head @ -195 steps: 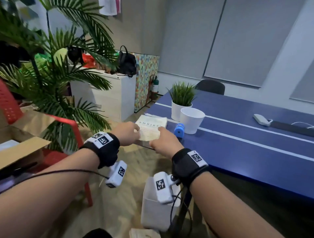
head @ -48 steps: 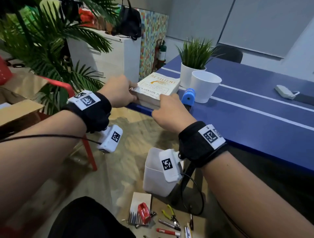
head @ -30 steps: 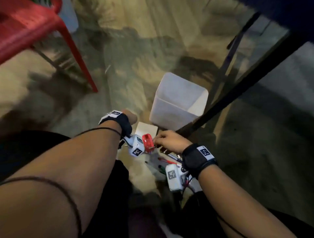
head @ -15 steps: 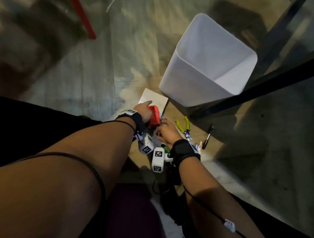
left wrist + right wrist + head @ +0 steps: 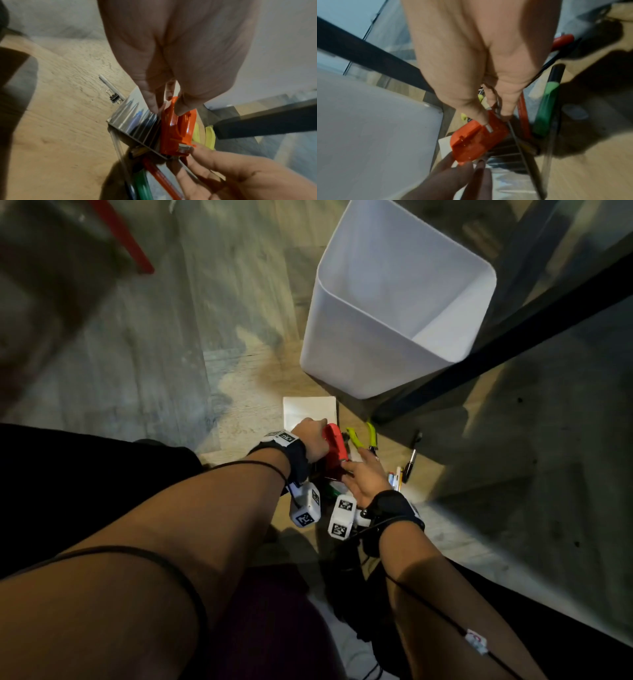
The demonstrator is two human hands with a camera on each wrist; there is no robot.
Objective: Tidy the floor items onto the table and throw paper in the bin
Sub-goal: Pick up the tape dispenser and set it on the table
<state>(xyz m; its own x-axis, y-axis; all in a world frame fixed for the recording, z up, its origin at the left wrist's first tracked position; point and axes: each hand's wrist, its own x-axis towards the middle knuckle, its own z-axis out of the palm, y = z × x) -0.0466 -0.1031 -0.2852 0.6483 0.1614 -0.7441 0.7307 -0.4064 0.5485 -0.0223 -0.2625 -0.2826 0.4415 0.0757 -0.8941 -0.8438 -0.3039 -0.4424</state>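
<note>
A red stapler lies on the floor against a clear pen case holding several pens. My left hand pinches the stapler's far end between thumb and fingers. At its near end my right hand touches it with straight fingertips. A white paper pad lies just beyond the left hand. The white bin stands further off, at the table leg.
Pliers with yellow-green handles and loose pens lie right of the stapler. A green marker and a red pen sit under my right hand. A binder clip lies on the floor to the left. The black table leg slants past the bin.
My hands left the books on the table and came down to the floor. In the last half second the left hand closed on the stapler and the right fingers spread to its near end.
</note>
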